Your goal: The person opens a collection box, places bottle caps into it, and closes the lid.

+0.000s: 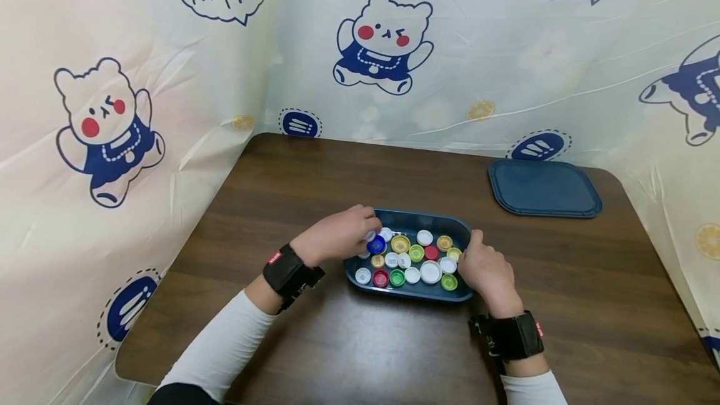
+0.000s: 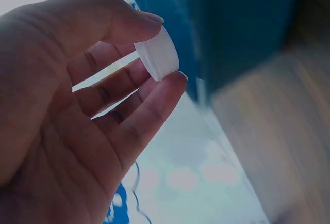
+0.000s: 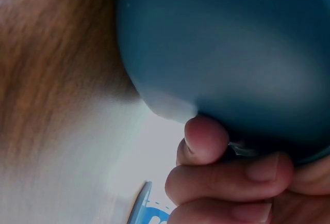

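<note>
My left hand [image 1: 340,233] reaches over the left end of a dark blue tray [image 1: 410,294]. Between thumb and fingertips it pinches a white bottle cap [image 2: 161,54], seen edge-on in the left wrist view. My right hand [image 1: 488,269] is at the tray's right end, its curled fingers [image 3: 232,177] gripping the rim. In the tray lie several bottle caps, white, yellow, green and red. A blue cap [image 1: 376,244] is just below the left fingertips, and a large white cap [image 1: 430,272] lies toward the front.
A second dark blue tray [image 1: 544,187], with a flat surface, is at the back right of the brown wooden table [image 1: 360,355]. Behind and left of the table hangs a pale curtain [image 1: 478,49] with bear drawings. Each wrist wears a black strap.
</note>
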Available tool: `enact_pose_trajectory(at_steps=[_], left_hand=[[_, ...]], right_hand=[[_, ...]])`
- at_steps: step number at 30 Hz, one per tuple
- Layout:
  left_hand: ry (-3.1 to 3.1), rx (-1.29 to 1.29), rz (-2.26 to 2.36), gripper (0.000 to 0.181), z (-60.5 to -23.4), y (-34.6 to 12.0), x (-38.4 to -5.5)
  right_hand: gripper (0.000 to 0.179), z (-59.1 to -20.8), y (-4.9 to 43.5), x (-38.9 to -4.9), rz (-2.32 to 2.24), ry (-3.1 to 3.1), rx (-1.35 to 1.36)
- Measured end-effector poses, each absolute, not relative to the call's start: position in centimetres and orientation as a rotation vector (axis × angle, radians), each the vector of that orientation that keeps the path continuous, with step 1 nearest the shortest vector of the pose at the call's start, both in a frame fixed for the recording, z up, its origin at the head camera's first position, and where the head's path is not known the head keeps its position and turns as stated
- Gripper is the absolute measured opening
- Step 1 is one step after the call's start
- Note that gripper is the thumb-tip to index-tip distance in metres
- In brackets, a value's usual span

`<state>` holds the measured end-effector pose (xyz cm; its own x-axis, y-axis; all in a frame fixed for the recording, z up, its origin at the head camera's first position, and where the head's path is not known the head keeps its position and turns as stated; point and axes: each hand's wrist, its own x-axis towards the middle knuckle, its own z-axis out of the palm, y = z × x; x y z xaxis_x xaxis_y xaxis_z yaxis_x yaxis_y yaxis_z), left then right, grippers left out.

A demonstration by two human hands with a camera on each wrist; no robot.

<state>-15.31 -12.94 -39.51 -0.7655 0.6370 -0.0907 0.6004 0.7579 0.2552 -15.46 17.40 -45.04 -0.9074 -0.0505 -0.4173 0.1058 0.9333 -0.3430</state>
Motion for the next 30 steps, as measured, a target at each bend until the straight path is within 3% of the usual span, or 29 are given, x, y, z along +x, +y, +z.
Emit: enact_pose_trajectory(at_steps=[5,16,30], left_hand=[[2.738,1.036,0.273,0.033,-39.7,-10.7,-15.7],[2.767,0.978,0.164,0.069,-39.4,-10.5,-15.6],[2.854,0.824,0.242,0.066,-39.6,-15.6,-14.1]], right_hand=[[0.057,-45.1,17.2,-15.4,-0.508,2.656,0.037],[0.057,-45.2,17.2,-15.4,-0.504,2.652,0.04],[0.054,-44.9,17.3,-15.4,-0.495,2.657,0.045]])
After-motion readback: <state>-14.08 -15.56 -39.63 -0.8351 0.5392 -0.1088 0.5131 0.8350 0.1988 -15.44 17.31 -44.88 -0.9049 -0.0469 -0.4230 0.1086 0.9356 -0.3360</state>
